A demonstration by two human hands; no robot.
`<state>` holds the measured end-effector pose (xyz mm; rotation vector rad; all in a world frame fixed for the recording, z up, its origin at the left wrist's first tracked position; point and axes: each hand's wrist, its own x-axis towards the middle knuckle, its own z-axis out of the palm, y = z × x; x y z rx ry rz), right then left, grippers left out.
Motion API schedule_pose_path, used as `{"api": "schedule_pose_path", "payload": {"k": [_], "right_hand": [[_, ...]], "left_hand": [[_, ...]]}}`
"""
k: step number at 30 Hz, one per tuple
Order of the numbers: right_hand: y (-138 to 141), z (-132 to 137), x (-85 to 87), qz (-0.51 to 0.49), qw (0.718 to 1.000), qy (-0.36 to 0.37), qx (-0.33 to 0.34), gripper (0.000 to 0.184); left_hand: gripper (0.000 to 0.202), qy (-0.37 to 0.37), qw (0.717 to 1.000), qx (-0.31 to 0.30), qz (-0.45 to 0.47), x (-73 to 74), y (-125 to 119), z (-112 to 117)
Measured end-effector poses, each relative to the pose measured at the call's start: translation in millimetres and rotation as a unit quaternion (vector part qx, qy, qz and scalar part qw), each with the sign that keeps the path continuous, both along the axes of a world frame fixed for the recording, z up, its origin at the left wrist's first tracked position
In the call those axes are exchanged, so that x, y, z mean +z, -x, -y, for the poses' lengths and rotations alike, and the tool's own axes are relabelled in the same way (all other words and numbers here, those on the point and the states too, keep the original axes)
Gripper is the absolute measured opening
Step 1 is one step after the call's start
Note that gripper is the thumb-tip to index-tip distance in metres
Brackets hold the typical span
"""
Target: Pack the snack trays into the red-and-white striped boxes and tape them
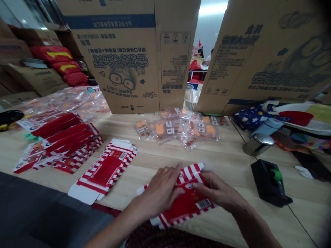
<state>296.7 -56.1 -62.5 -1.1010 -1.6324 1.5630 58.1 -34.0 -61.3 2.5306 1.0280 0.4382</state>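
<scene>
A red carton with white stripes (187,204) is tilted in front of me at the table's near edge. A barcode label shows near its lower right corner. My left hand (160,188) grips its far left side, thumb across the red panel and a ring on one finger. At the right end my right hand (219,189) pinches it, thumb on top and fingers behind the edge. A flat carton of the same kind (107,170) lies to the left, its white end flaps sticking out.
Several folded red cartons (64,137) are piled at the left. Clear packets with orange pieces (178,125) lie before tall cardboard boxes (129,69). To the right are a black tape dispenser (269,184), a metal-lidded cup (258,144) and a blue patterned cloth bag (252,115).
</scene>
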Motion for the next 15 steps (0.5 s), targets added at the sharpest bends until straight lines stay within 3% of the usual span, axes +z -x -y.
{"api": "schedule_pose_path", "payload": {"k": [2, 5, 7, 9, 10, 12, 14, 15], "right_hand": [[6.8, 1.9, 2.8, 0.004, 1.000, -0.018, 0.000, 0.044], [13.7, 4.2, 9.8, 0.103, 0.982, -0.157, -0.034, 0.042], [13.0, 4.5, 13.1, 0.172, 0.941, -0.251, -0.150, 0.038], [10.0, 2.0, 12.8, 0.181, 0.873, -0.289, -0.349, 0.028], [9.1, -0.5, 11.1, 0.147, 0.846, -0.271, -0.435, 0.032], [11.5, -7.6, 5.1, 0.011, 0.846, -0.167, -0.507, 0.044], [19.7, -16.0, -2.1, -0.153, 0.870, -0.048, -0.467, 0.046], [24.7, -20.3, -5.2, -0.213, 0.866, -0.017, -0.451, 0.044]], "left_hand": [[0.070, 0.029, 0.999, -0.007, 0.027, -6.4, -4.7, 11.3], [0.052, 0.098, 0.989, -0.018, 0.106, -7.8, -11.6, 17.9], [0.036, 0.143, 0.974, -0.015, 0.175, -3.7, -14.9, 13.9], [0.035, 0.164, 0.953, 0.046, 0.250, 1.7, -17.1, 6.4], [0.037, 0.164, 0.939, 0.092, 0.286, 4.2, -18.2, 2.7], [0.039, 0.166, 0.912, 0.156, 0.340, 7.4, -21.7, -2.3], [0.038, 0.186, 0.900, 0.157, 0.362, 8.0, -28.0, -2.7], [0.038, 0.204, 0.896, 0.147, 0.365, 7.5, -31.7, -1.6]]}}
